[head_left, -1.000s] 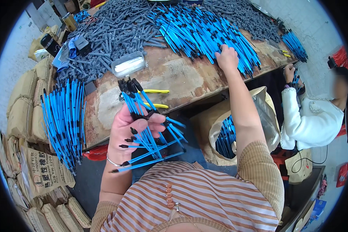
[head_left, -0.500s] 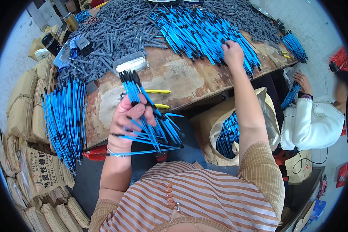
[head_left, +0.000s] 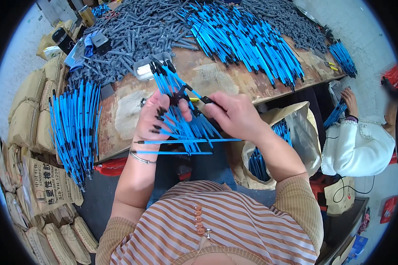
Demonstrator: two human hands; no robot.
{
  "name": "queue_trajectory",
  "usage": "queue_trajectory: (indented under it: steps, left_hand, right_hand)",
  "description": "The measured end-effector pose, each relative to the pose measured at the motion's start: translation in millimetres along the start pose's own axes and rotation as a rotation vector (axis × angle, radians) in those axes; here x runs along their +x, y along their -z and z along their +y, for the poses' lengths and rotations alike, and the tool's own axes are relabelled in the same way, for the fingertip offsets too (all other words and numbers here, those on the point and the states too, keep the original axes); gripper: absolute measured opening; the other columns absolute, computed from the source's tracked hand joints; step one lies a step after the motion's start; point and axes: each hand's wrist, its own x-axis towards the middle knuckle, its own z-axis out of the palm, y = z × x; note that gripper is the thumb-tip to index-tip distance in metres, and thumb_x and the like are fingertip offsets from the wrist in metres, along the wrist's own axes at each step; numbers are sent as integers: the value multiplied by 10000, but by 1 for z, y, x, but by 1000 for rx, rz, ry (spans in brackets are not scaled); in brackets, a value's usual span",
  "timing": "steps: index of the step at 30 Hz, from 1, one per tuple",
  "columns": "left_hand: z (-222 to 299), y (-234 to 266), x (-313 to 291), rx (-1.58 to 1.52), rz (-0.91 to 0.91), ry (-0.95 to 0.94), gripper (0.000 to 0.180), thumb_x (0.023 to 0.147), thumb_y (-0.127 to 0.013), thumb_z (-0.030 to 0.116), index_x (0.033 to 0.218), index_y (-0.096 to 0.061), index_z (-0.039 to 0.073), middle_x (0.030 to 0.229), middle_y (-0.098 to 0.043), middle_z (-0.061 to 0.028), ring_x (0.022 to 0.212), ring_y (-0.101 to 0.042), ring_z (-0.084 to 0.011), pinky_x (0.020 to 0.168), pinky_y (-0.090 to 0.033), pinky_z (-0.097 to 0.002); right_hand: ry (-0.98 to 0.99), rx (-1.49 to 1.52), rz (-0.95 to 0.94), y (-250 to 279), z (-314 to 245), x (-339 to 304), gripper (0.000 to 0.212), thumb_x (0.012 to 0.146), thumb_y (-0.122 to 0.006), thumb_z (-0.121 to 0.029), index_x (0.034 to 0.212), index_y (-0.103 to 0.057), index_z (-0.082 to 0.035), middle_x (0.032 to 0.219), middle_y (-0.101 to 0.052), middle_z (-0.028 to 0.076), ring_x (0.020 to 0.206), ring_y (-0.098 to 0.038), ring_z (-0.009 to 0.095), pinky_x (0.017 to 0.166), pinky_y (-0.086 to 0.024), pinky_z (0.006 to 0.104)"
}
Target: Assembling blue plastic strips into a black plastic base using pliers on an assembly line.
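Note:
My left hand point(head_left: 151, 119) is closed around a loose bunch of thin blue rods with black ends point(head_left: 188, 128). Several of these rods fan out sideways below the palm. Beside it, my right hand point(head_left: 236, 115) pinches a black-tipped blue rod point(head_left: 194, 92) that slants across the top of the bunch. Beyond both hands, a wide heap of the same blue rods point(head_left: 247, 44) covers part of the wooden table point(head_left: 212, 79). A yellow-handled tool point(head_left: 193, 100) is mostly hidden behind the bunch.
Grey plastic parts point(head_left: 132, 26) are heaped at the back, near a clear box point(head_left: 145, 71). More blue rods point(head_left: 75, 128) hang over the left edge. An open paper sack point(head_left: 314, 132) stands below the table. At right, a white-sleeved person point(head_left: 358, 145) holds blue rods.
My right hand has come back from the rod heap to the bunch, now pinching a rod. The left hand with its bunch has shifted slightly right and up.

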Motion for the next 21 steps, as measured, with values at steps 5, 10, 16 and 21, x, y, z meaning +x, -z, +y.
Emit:
queue_trajectory:
  steps: [5, 10, 16, 21]
  left_hand:
    - [-2, 0, 0, 275, 110, -93, 229, 836, -608, 75, 1053, -541, 45, 897, -639, -137, 761, -630, -233, 677, -526, -354]
    - [1, -14, -1, 288, 253, -114, 220, 819, -619, 46, 1031, -562, 42, 927, -644, -145, 799, -636, -237, 707, -530, -355]
    - [0, -13, 12, 249, 487, -86, 250, 810, -632, 40, 1052, -569, 45, 961, -645, -148, 854, -638, -244, 757, -531, -364]
    - [0, -12, 14, 219, 484, -89, 246, 808, -639, 50, 1047, -581, 47, 933, -650, -145, 843, -640, -240, 760, -532, -369]
  right_hand:
    - [47, -2, -107, 0, 13, 15, 197, 863, -579, -195, 924, -614, -11, 723, -633, 34, 659, -589, 106, 604, -470, 262]
    - [-101, -359, 546, 78, 122, 85, 238, 845, -589, -236, 958, -661, -41, 822, -673, 63, 717, -619, 167, 665, -482, 320]
    - [-407, -906, 562, 130, 185, 120, 286, 767, -630, -264, 972, -664, -69, 946, -648, 156, 894, -618, 314, 769, -486, 413]
    - [-396, -926, 412, 147, 214, 137, 319, 733, -657, -291, 960, -666, -68, 938, -653, 153, 877, -622, 309, 773, -488, 402]
